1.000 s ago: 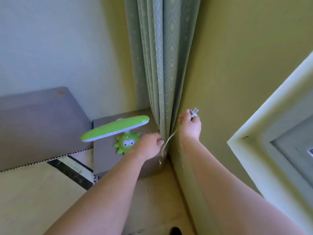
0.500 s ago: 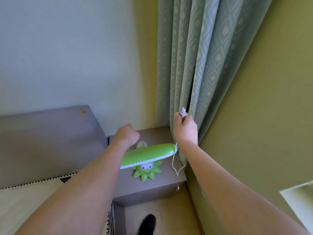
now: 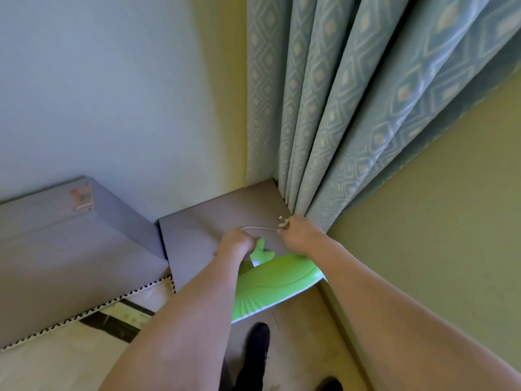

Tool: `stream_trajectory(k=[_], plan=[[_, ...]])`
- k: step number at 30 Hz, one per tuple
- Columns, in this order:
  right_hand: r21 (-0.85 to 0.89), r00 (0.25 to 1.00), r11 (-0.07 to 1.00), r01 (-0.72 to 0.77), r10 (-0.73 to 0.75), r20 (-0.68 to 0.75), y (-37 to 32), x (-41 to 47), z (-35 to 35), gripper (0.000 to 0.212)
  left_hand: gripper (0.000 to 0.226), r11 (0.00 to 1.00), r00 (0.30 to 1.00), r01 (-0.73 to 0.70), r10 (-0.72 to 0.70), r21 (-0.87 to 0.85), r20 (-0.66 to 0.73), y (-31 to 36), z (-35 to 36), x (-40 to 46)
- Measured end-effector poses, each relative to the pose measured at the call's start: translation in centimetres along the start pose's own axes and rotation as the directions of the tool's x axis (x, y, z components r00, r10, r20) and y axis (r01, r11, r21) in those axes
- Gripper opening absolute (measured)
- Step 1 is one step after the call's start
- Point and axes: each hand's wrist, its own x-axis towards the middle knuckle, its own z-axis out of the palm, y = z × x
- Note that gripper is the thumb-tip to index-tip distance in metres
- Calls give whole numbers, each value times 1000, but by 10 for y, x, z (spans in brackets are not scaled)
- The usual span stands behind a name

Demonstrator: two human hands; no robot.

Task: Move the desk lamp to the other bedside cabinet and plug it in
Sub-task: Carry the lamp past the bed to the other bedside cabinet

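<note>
The green desk lamp [image 3: 277, 283] stands on the grey bedside cabinet [image 3: 197, 238] in the room's corner. Its long green head hangs over the cabinet's front edge, and its star-shaped base is mostly hidden by my arms. My left hand [image 3: 235, 245] is closed on the lamp near its base. My right hand [image 3: 300, 234] pinches the white plug [image 3: 283, 222] at the foot of the curtain, prongs pointing up. The thin white cord [image 3: 258, 228] runs taut between my two hands. No socket is visible.
A blue-green patterned curtain [image 3: 352, 108] hangs down to the cabinet's right back corner. The grey padded headboard [image 3: 64, 221] and the bed [image 3: 56, 348] lie to the left. A yellow-green wall [image 3: 451, 221] closes the right side. My dark shoe [image 3: 258, 338] is on the floor below.
My view has come closer over the cabinet. My right hand with the plug dropped from mid-curtain to the cabinet's top level. My left hand came down onto the lamp, and the cord now stretches between my hands.
</note>
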Motion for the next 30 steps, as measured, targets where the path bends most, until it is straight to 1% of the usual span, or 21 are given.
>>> stream_trajectory(k=[3,5,7,9,12,16,19,21,23,24,25,26,28,29,30], plan=[[59,999,997,-44,43,12,6,-2,0,35,49,999,999,11,-12,-40,-32,1,-1,0],[88,999,995,-39,39,3,5,-6,-6,37,51,996,998,32,-36,-81,-43,-4,-1,-6],[107,1000,994,-7,8,-5,2,-11,-11,37,42,993,997,43,-49,-107,-56,-14,1,-15],[106,999,994,40,-40,2,-4,-17,-12,35,35,990,995,62,-71,-123,-72,-29,4,-27],[65,993,992,113,-114,16,-17,-31,-7,35,34,985,987,104,-119,-139,-106,-46,5,-50],[1,961,964,267,-266,76,-35,-53,13,34,32,971,973,168,-191,-168,-132,-74,5,-84],[-46,893,905,424,-409,188,-49,-79,40,33,30,940,945,231,-278,-250,-172,-113,22,-119],[-61,838,860,506,-474,271,-54,-102,63,33,34,905,918,284,-352,-318,-182,-142,40,-146],[-64,774,813,578,-522,359,-56,-128,90,30,38,840,875,351,-451,-413,-175,-173,62,-175],[-70,745,795,603,-530,404,-56,-140,104,27,39,804,855,377,-493,-460,-160,-188,73,-189],[-85,702,762,642,-540,465,-55,-158,125,25,39,745,824,409,-550,-527,-138,-208,90,-210],[-88,681,745,661,-547,487,-55,-166,137,26,37,717,811,424,-572,-553,-120,-217,97,-222],[-117,610,680,723,-550,570,-54,-194,170,24,33,631,763,457,-640,-627,-87,-244,124,-252],[-129,561,639,758,-537,630,-52,-212,192,22,31,570,734,475,-677,-670,-56,-260,143,-271],[-136,526,612,779,-520,673,-50,-228,208,25,32,514,707,488,-707,-705,-26,-272,157,-288]])
